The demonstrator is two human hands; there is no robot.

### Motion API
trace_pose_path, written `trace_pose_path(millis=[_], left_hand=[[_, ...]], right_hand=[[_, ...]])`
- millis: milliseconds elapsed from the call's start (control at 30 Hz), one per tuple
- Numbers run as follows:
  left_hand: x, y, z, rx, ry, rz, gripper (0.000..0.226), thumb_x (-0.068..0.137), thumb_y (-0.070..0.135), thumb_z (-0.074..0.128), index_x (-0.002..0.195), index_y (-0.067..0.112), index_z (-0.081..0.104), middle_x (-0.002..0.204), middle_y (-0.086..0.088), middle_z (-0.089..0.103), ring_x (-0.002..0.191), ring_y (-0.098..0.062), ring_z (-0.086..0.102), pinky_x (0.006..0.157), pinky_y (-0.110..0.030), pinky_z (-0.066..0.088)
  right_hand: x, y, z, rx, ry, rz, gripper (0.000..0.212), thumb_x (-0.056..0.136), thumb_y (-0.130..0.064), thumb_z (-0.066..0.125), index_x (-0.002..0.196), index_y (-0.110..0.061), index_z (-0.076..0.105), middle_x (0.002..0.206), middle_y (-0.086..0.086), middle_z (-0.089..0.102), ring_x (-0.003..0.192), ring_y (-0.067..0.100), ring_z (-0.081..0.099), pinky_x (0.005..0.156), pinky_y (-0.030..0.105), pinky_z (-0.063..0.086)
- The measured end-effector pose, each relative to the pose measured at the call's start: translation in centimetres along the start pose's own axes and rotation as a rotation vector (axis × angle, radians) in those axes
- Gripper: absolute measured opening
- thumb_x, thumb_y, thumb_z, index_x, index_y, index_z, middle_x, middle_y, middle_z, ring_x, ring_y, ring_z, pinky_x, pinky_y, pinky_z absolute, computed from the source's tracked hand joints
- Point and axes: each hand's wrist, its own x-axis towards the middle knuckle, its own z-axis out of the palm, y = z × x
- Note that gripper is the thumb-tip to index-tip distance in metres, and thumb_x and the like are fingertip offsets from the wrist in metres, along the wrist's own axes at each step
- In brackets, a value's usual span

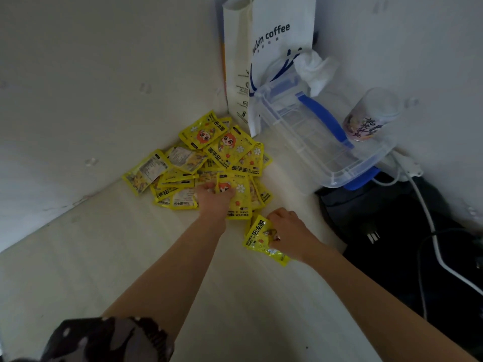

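A heap of several yellow hand-warmer packets [209,158] lies on the pale surface [104,257] against the wall. My left hand [213,198] reaches into the near edge of the heap, its fingers curled round one packet [236,194] with a cartoon face. Nearer to me, my right hand [287,231] holds a small bunch of the same yellow packets [257,237] just above the surface, thumb pressed on top.
A clear plastic box with blue clips [313,137] stands to the right of the heap. Behind it leans a white coffee paper bag [271,48] with crumpled tissue [316,71]. A printed cup [371,113] sits by the wall. A black bag and white cable [423,218] lie at right.
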Motion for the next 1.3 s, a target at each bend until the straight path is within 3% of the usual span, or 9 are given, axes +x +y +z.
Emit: trace_pose_path(millis=[133, 267, 400, 500, 567, 700, 833, 1133, 1300], left_hand=[[0.7, -0.9, 1.1, 0.075, 0.054, -0.130, 0.052, 0.069, 0.003, 0.079, 0.116, 0.009, 0.056, 0.103, -0.013, 0.067, 0.087, -0.030, 0.069, 0.079, -0.050, 0.058], [0.5, -1.6, 2.1, 0.181, 0.128, -0.149, 0.025, 0.066, 0.008, 0.081, 0.087, 0.009, 0.068, 0.082, -0.011, 0.070, 0.084, -0.031, 0.070, 0.078, -0.047, 0.059], [0.3, -1.4, 3.4, 0.330, 0.147, -0.116, 0.032, 0.067, 0.016, 0.083, 0.094, 0.008, 0.068, 0.096, -0.014, 0.071, 0.091, -0.033, 0.070, 0.081, -0.047, 0.058], [0.1, -1.2, 4.0, 0.364, 0.142, -0.099, 0.026, 0.072, 0.016, 0.080, 0.073, 0.009, 0.055, 0.081, -0.010, 0.065, 0.083, -0.030, 0.066, 0.083, -0.045, 0.058], [0.1, -1.2, 4.3, 0.380, 0.129, -0.102, 0.024, 0.077, 0.017, 0.076, 0.080, 0.008, 0.055, 0.070, -0.004, 0.055, 0.080, -0.026, 0.060, 0.084, -0.041, 0.057], [-0.3, -1.0, 4.9, 0.309, 0.117, -0.115, 0.025, 0.079, 0.018, 0.075, 0.097, 0.010, 0.060, 0.075, -0.002, 0.056, 0.071, -0.020, 0.056, 0.067, -0.030, 0.046], [-0.4, -1.1, 5.3, 0.176, 0.105, -0.151, 0.022, 0.077, 0.013, 0.077, 0.089, 0.012, 0.059, 0.066, -0.002, 0.054, 0.057, -0.014, 0.052, 0.055, -0.028, 0.045], [-1.6, -3.7, 2.8, 0.020, 0.042, -0.141, 0.045, 0.072, 0.007, 0.079, 0.110, 0.013, 0.057, 0.092, -0.011, 0.069, 0.090, -0.031, 0.069, 0.064, -0.037, 0.051], [-4.7, -6.3, -1.1, -0.041, 0.031, -0.133, 0.047, 0.074, 0.002, 0.075, 0.114, 0.013, 0.054, 0.087, -0.010, 0.064, 0.069, -0.025, 0.062, 0.069, -0.040, 0.049]], right_hand=[[-0.9, 1.1, 0.5, 0.066, 0.018, 0.048, 0.055, 0.079, -0.027, 0.066, 0.128, -0.017, 0.045, 0.128, 0.005, 0.039, 0.107, 0.027, 0.049, 0.088, 0.040, 0.048], [-2.2, 2.2, 0.6, 0.107, 0.050, 0.127, 0.054, 0.080, -0.036, 0.066, 0.126, -0.018, 0.043, 0.123, 0.006, 0.039, 0.104, 0.029, 0.053, 0.087, 0.043, 0.049], [-3.3, 2.8, 0.9, 0.100, 0.080, 0.170, 0.050, 0.083, -0.039, 0.064, 0.124, -0.019, 0.044, 0.124, 0.004, 0.041, 0.108, 0.027, 0.053, 0.089, 0.041, 0.047], [-3.8, 3.2, 1.1, 0.155, 0.093, 0.188, 0.049, 0.082, -0.039, 0.065, 0.122, -0.018, 0.045, 0.124, 0.003, 0.040, 0.108, 0.027, 0.052, 0.091, 0.041, 0.046], [-3.9, 3.4, 1.3, 0.181, 0.121, 0.197, 0.047, 0.081, -0.040, 0.066, 0.119, -0.018, 0.047, 0.123, 0.003, 0.040, 0.107, 0.027, 0.053, 0.090, 0.040, 0.047], [-3.9, 4.0, 1.5, 0.214, 0.135, 0.232, 0.051, 0.081, -0.037, 0.066, 0.122, -0.016, 0.046, 0.120, 0.007, 0.047, 0.111, 0.029, 0.051, 0.090, 0.041, 0.047], [-3.8, 4.5, 1.4, 0.269, 0.129, 0.247, 0.055, 0.079, -0.038, 0.069, 0.122, -0.014, 0.046, 0.117, 0.008, 0.051, 0.109, 0.029, 0.052, 0.089, 0.043, 0.047], [-4.1, 4.1, 1.3, 0.448, 0.153, 0.246, 0.046, 0.080, -0.027, 0.072, 0.117, -0.011, 0.048, 0.112, 0.010, 0.058, 0.102, 0.030, 0.058, 0.083, 0.034, 0.048], [-6.6, 4.0, 1.8, 0.663, 0.212, 0.247, 0.040, 0.078, -0.021, 0.074, 0.109, -0.015, 0.050, 0.103, 0.004, 0.064, 0.095, 0.023, 0.062, 0.075, 0.027, 0.047]])
